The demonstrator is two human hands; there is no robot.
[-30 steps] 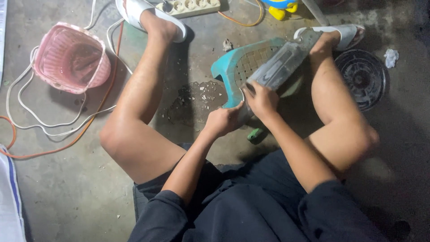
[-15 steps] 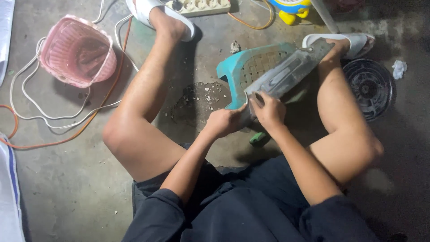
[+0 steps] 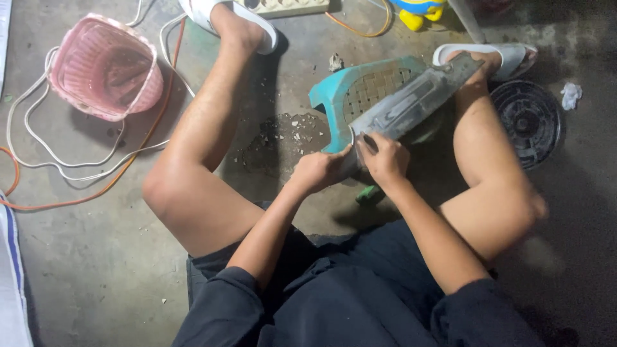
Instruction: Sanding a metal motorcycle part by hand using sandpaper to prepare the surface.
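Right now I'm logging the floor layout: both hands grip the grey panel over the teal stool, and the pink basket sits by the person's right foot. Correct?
Not quite. In the head view the pink basket sits beside the left leg; both hands, left hand and right hand, do grip the grey panel over the teal stool.

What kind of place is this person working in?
Probably a home workshop corner or back room, worked at floor level. The person sits on a stained bare concrete floor, with loose cables and a power strip lying about, a pink plastic basket and broken chips.
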